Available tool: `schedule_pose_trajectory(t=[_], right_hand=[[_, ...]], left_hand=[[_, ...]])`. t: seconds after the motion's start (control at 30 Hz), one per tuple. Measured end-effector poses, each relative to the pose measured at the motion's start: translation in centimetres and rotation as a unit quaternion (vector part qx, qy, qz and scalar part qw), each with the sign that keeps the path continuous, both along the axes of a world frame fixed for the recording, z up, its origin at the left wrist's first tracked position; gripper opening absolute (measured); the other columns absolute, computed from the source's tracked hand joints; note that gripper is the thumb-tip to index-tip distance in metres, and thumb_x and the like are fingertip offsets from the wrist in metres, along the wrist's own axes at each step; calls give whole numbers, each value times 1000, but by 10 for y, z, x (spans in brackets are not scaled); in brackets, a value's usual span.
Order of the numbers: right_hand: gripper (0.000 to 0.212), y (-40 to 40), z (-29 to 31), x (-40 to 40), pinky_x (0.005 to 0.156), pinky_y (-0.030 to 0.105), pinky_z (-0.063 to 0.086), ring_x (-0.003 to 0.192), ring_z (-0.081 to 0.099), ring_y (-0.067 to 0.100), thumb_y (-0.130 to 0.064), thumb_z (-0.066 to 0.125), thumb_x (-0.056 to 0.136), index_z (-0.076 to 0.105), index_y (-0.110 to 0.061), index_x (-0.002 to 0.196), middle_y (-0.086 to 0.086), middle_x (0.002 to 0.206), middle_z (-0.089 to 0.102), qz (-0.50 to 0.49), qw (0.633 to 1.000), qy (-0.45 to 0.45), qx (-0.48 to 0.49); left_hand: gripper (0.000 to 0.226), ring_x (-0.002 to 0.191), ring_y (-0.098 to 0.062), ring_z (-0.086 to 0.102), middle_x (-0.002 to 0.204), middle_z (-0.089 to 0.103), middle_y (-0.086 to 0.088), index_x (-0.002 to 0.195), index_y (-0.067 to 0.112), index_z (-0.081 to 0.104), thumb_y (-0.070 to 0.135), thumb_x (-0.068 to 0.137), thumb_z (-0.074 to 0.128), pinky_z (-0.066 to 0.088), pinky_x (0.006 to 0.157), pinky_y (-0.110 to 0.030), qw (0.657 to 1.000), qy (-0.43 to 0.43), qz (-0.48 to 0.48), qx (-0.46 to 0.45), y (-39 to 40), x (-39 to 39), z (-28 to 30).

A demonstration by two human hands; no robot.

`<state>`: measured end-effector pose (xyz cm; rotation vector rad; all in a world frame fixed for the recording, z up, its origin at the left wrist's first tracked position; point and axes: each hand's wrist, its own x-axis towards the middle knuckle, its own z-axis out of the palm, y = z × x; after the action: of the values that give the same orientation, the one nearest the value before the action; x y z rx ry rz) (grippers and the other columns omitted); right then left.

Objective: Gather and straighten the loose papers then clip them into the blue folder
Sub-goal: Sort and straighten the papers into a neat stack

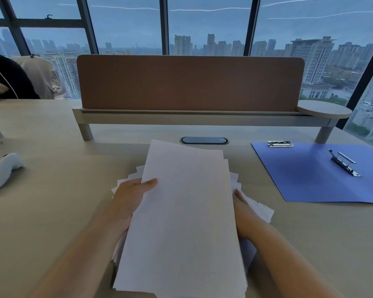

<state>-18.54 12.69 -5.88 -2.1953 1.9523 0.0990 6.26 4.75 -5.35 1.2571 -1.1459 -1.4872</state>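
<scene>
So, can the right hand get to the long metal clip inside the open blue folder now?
Probably not yet: the right hand is holding the white paper stack. The desk between it and the long metal clip in the blue folder is bare.

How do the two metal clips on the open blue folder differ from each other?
The short silver clip sits at the far edge of the open blue folder, lying crosswise; the long dark metal clip sits further right, lying diagonally. The short one looks flat, while the long one has a raised lever. Both hold no paper.
</scene>
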Motion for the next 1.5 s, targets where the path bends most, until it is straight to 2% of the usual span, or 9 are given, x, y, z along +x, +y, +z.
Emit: schedule_pose_trajectory(t=[0.23, 0.37, 0.47, 0.57, 0.67, 0.8, 1.07, 1.27, 1.5], right_hand=[[61, -7, -12, -5, 123, 35, -3, 153, 12, 17, -30, 50, 100, 25, -19, 155, 3, 163, 25, -16, 997, -72, -33], [43, -21, -21, -12, 112, 48, 37, 126, 51, 20, -36, 59, 86, 54, -32, 128, -4, 132, 57, -83, 972, -189, -109], [26, -26, -21, -16, 88, 40, 53, 99, 61, 17, -49, 48, 85, 55, -38, 108, -11, 107, 66, -181, 922, -309, -149], [28, -26, -14, -12, 90, 35, 47, 104, 60, 12, -47, 44, 98, 58, -30, 116, -13, 109, 65, -248, 850, -429, -179], [53, -22, -9, -7, 103, 42, 46, 112, 63, 12, -70, 37, 90, 63, -35, 120, -11, 117, 70, -259, 777, -551, -162], [49, -16, 2, -2, 80, 34, 51, 83, 67, 21, -67, 37, 94, 73, -35, 109, 19, 104, 74, -238, 664, -706, -68], [8, -12, -5, 9, 74, 33, 57, 81, 75, 19, -22, 66, 94, 74, -21, 97, 0, 90, 80, -232, 762, -603, -46], [13, -15, -6, 6, 86, 36, 57, 94, 74, 17, -21, 63, 95, 72, -29, 103, -7, 98, 79, -243, 726, -635, -99], [14, -19, 40, 14, 86, 43, 59, 91, 74, 13, -24, 61, 98, 72, -32, 97, -10, 94, 79, -170, 715, -651, -191]], left_hand=[[18, 82, -35, 75, 92, 78, -17, 94, -1, 76, 14, 85, 73, 60, 78, -44, 999, -36, -20, 10, 1, 2, -2], [13, 75, -33, 74, 83, 78, -11, 81, 8, 76, 18, 88, 71, 58, 72, -43, 983, -169, -10, -65, -4, 3, -12], [13, 83, -30, 73, 87, 78, -5, 99, 16, 76, 13, 90, 68, 57, 71, -39, 970, -199, 19, -137, -5, 4, -14], [39, 86, -10, 74, 94, 78, 6, 126, 23, 64, 9, 89, 69, 58, 73, -27, 976, -129, 41, -172, -4, 3, -10], [55, 92, -20, 75, 101, 79, -1, 134, 26, 55, 7, 86, 72, 58, 81, -39, 987, 0, 46, -153, -5, 2, -11], [43, 94, -32, 73, 109, 76, -13, 124, 12, 64, 4, 82, 73, 60, 79, -44, 989, 122, 53, -67, -2, 1, -9], [31, 90, -35, 73, 109, 75, -18, 115, 5, 70, 21, 89, 67, 60, 68, -41, 990, 136, 18, 22, -2, 1, -7], [25, 99, -33, 73, 110, 75, -13, 116, 8, 69, 19, 94, 62, 57, 86, -47, 993, 60, -90, 54, 10, -6, -3], [9, 99, -15, 72, 97, 78, 7, 98, 19, 74, 18, 91, 69, 52, 98, -40, 990, 39, 45, -126, 7, -17, 38]])
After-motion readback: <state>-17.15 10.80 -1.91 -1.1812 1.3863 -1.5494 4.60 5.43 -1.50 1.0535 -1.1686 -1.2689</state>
